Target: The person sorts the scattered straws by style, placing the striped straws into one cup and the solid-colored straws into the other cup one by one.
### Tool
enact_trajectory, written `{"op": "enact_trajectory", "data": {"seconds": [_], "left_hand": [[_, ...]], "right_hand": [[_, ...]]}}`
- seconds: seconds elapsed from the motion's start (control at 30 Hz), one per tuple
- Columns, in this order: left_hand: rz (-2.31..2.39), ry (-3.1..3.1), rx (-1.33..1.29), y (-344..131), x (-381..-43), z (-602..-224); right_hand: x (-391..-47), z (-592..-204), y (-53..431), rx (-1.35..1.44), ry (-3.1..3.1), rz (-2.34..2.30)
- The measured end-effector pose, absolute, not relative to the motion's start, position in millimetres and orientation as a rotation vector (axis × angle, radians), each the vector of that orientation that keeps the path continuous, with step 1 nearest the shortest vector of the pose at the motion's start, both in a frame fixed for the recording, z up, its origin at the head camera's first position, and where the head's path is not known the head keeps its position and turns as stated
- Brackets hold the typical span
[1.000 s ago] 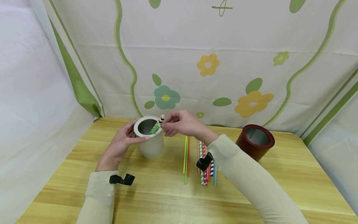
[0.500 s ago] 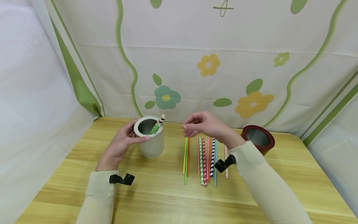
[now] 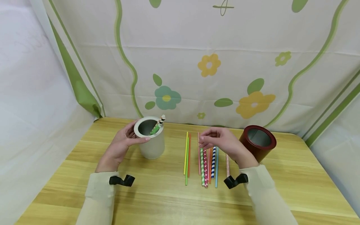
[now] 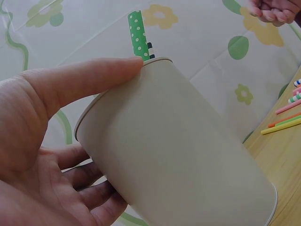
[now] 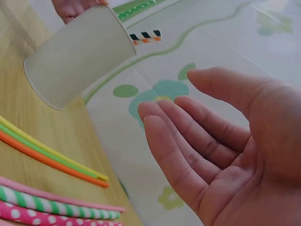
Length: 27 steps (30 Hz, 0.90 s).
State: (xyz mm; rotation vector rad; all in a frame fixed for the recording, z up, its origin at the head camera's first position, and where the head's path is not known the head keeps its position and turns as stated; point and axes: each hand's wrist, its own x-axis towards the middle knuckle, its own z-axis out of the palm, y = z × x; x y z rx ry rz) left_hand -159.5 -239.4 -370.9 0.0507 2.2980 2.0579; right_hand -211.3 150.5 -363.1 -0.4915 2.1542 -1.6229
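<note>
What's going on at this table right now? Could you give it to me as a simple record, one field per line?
Left hand: holds the white can, thumb at its rim
Right hand: holds nothing, over the far ends of the loose straws
In the white can: a green dotted straw and black and orange stripes beside it
Trio on the table: yellow straw, lime straw, orange straw
Larger bunch: mixed colours, including a blue-and-white striped straw
Off by itself: pale pink straw
Red can: no straw visible inside

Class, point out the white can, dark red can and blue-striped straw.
White can [image 3: 153,146]: head view, outer wall.
Dark red can [image 3: 256,151]: head view, outer wall.
Blue-striped straw [image 3: 213,162]: head view, visible middle.
</note>
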Motion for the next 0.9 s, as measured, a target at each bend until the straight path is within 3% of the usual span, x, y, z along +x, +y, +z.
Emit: {"op": "enact_trajectory", "data": {"seconds": [0.7,0.9], "left_hand": [[2.069,2.279,0.029,-239.6,-158.9,-369.7],[2.073,2.276,0.036,-240.3,-159.7,-369.9]], "right_hand": [[-201.7,-403.1,173.5,-0.463,2.162,-1.660],[-202.0,-410.8,164.0,-0.330,2.308,-1.586]]}}
